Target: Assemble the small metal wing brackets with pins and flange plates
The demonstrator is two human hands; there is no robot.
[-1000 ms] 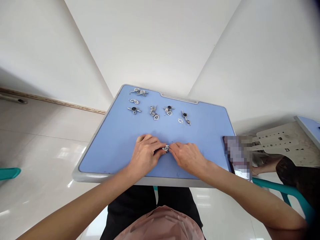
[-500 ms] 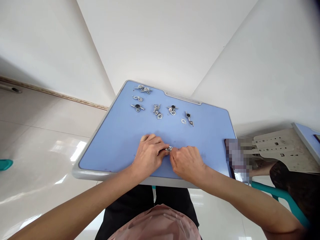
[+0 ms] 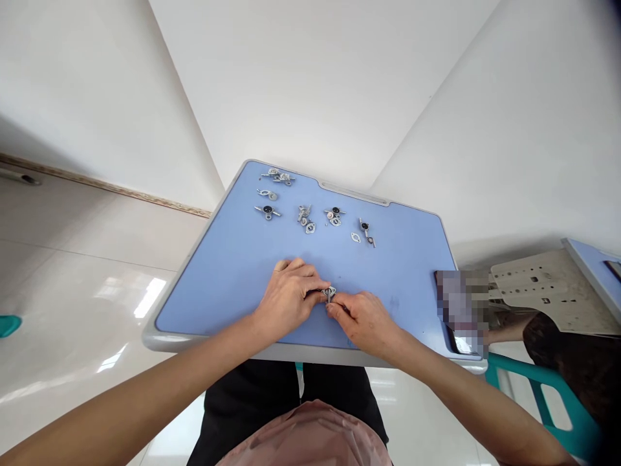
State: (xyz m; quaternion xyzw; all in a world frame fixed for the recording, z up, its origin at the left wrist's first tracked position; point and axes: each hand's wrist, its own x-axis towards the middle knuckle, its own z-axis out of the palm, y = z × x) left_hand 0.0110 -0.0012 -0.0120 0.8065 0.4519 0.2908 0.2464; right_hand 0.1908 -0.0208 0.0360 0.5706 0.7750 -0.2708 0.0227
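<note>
A small metal fitting (image 3: 330,293) with a flange and a short pipe is held between my two hands, just above the near part of the blue tabletop. My left hand (image 3: 291,291) pinches its left side with thumb and fingers. From the right, my right hand (image 3: 363,318) grips it at the short pipe, fingers bent. Fingers cover much of the fitting. Beyond my hands lie similar metal parts: a fitting with a black round centre (image 3: 267,211), a flat oval flange plate (image 3: 356,237), and another black-centred fitting (image 3: 364,226).
Small metal parts lie in clusters at the back left (image 3: 279,176) and middle (image 3: 305,217) of the blue table (image 3: 218,278). A phone-like object (image 3: 463,341), partly blurred, rests at the right edge. Beside it are a teal chair (image 3: 548,395) and another person's arm (image 3: 509,329).
My right hand has shifted its grip; its fingers are less curled, and the fitting has turned so its short pipe shows. My left hand stays nearly in place.
</note>
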